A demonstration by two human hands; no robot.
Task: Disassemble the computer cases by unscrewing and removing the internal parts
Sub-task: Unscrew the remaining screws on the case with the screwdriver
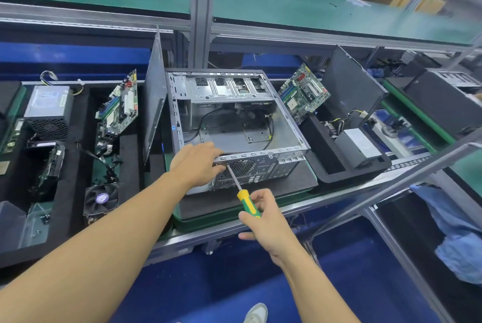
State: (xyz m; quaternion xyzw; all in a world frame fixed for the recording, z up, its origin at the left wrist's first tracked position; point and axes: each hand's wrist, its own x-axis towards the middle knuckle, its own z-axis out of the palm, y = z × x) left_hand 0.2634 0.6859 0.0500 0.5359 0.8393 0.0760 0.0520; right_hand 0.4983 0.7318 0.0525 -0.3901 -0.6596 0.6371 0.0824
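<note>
Computer case (234, 124) open, cables (270, 127) inside; screwdriver (245, 198) at rear.

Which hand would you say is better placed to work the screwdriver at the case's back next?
Right. The right hand grips the screwdriver, its tip against the back of the case; the left hand holds the rim, steadying it.

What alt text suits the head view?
The right hand holds a yellow-green screwdriver against the rear of an open computer case while the left hand grips its rear edge. Circuit boards stand on both sides.
</note>
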